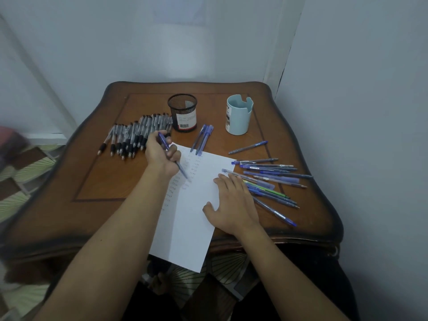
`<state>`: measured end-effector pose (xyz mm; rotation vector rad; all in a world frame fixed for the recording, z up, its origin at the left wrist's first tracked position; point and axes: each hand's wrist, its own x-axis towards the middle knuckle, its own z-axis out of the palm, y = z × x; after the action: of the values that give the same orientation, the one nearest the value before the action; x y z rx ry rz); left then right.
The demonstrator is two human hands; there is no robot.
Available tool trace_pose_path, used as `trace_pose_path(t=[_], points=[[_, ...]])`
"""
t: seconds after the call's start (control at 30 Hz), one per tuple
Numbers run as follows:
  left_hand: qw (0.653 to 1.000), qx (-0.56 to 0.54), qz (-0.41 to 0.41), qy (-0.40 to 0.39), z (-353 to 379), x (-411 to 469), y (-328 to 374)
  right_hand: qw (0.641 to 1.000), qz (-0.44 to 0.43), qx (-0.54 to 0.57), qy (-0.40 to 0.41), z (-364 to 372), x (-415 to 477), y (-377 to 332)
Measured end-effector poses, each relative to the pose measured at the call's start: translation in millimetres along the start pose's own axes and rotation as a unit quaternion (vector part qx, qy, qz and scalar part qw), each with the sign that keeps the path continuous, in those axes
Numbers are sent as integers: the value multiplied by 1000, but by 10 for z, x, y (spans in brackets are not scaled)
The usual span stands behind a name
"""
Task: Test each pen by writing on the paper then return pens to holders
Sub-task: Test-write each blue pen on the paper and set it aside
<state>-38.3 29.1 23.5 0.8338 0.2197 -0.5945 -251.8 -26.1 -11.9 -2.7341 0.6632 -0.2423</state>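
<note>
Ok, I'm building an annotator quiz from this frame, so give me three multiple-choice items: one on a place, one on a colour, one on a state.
1. Where does the pile of black-grip pens lie?
A) left of the black mesh holder
B) inside that holder
C) on the floor

2. What colour is the pen in the left hand?
A) red
B) blue
C) green

3. What is the right hand doing?
A) gripping a pen
B) lying flat on the paper
C) lifting a holder

Answers:
1 A: the pile lies on the tabletop beside the holder.
2 B: its barrel is blue.
3 B: its straight fingers rest on the sheet.
</note>
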Motion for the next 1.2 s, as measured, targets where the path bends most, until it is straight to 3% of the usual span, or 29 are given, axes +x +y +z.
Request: trace_pose_path(t=[0.23,0.4,0.53,0.67,0.77,0.9,1.07,1.2], points=[[1000,-27,5,-5,-168,-80,61,1000,0,9,-13,-17,-8,-1],[996,74,53,4,-234,-146,24,999,-15,18,-34,-25,5,-4],[999,-21,32,-32,-337,-172,-5,998,-18,16,-55,-33,8,-4],[991,107,56,-56,-393,-225,-53,998,-17,16,-54,-23,15,-6],[959,245,134,-54,-386,-310,-87,998,-16,14,-52,-18,16,-1],[849,471,221,-94,-500,-360,-85,998,-14,15,-53,-17,24,0],[851,465,218,-111,-518,-405,-110,998,-11,12,-54,-17,24,-3],[819,509,233,-127,-539,-416,-119,998,-9,11,-54,-13,22,-7]])
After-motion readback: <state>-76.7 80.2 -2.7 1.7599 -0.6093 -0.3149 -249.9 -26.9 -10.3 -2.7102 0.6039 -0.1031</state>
